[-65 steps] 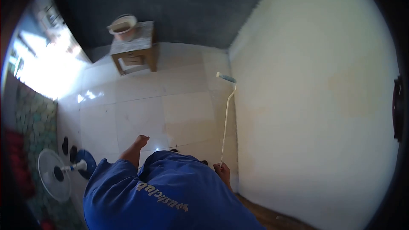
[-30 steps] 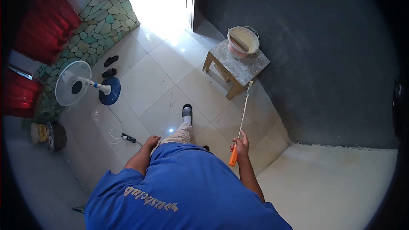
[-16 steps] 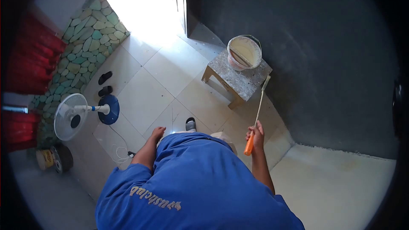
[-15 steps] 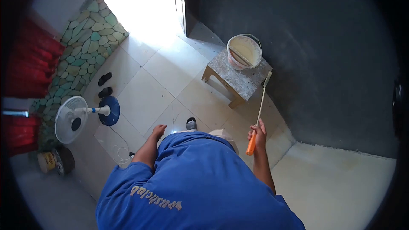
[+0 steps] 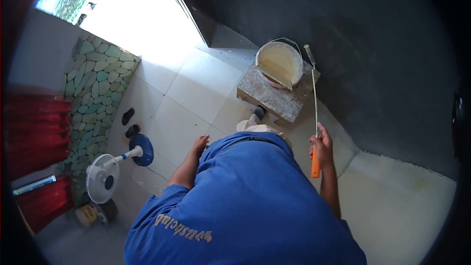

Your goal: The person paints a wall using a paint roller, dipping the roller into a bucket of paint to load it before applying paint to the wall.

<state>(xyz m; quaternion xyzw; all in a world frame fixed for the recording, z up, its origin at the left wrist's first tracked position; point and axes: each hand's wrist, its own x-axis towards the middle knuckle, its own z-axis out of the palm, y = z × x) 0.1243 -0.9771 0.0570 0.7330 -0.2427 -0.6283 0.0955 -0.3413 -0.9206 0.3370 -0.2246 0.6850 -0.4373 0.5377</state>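
Observation:
My right hand (image 5: 322, 147) is wrapped round the orange handle of a paint roller (image 5: 315, 103). The roller's long thin rod points away from me, its pale head beside a white bucket (image 5: 261, 55) of cream paint. A flat ledge or board lies across the bucket's near side. The bucket stands on a paint-spattered stool (image 5: 289, 106). My left hand (image 5: 200, 143) hangs by my left side over the floor, touching no object; its fingers are small and partly curled, too unclear to judge.
A white and blue fan (image 5: 142, 150) stands at the left, with black slippers (image 5: 130, 122) near it. A dark wall (image 5: 382, 78) rises on the right. Beyond the tiled floor (image 5: 191, 91) is a bright doorway. Red curtains (image 5: 37, 135) hang at the far left.
I have moved closer to the stool, and one foot is now beside it. The roller has swung more upright, its head now right of the bucket. My right hand still grips its handle.

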